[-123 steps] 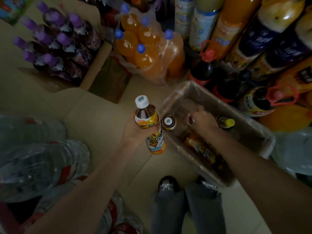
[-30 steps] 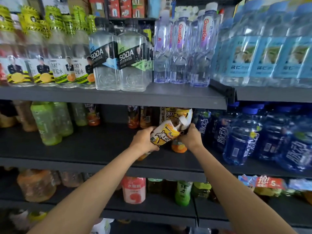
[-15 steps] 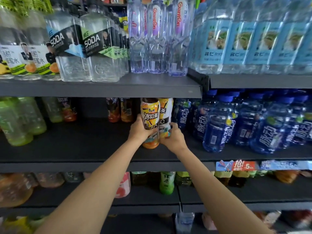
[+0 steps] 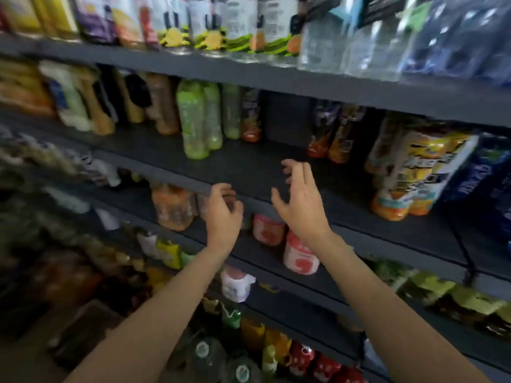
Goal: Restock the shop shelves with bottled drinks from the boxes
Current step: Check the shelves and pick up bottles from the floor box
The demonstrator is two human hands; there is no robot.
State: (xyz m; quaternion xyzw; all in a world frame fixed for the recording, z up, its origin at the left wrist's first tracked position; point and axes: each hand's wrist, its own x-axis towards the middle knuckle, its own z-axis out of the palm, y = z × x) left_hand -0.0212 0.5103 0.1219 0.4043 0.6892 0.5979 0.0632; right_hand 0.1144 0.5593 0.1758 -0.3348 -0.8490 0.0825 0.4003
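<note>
The yellow-and-orange labelled tea bottles (image 4: 409,172) stand upright on the dark middle shelf (image 4: 249,167), at its right side next to blue-labelled bottles (image 4: 481,178). My left hand (image 4: 224,211) hovers in front of the shelf edge with loosely curled fingers, holding nothing. To its right, my right hand (image 4: 300,200) is empty too, fingers spread and relaxed over the bare stretch of shelf. Both hands are well left of the tea bottles and touch nothing. The view is blurred by motion.
Green bottles (image 4: 199,120) stand at the back left of the middle shelf, dark orange-based bottles (image 4: 331,134) further right. Water bottles (image 4: 345,40) line the shelf above. Pink-labelled bottles (image 4: 300,255) and more drinks fill the shelves below.
Both hands have let go of the tea bottles, which now stand on the shelf. The hands have drawn back and left, and my view has swung left and down.
</note>
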